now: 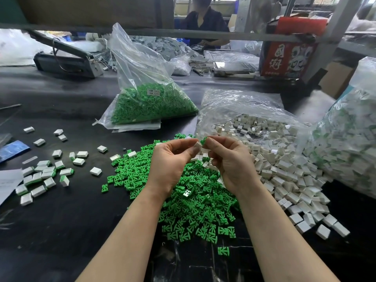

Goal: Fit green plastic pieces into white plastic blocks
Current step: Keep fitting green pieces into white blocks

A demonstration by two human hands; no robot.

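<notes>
Above the heap of loose green plastic pieces (195, 200), the left hand (173, 161) is pinching a small white plastic block (197, 147) while the right hand (227, 161) is pinching a green plastic piece (203, 141) at its top edge. The black counter (67, 216) is lying bare near left. A clear bag of green pieces (148, 92) is bearing a small white label, unreadable.
</notes>
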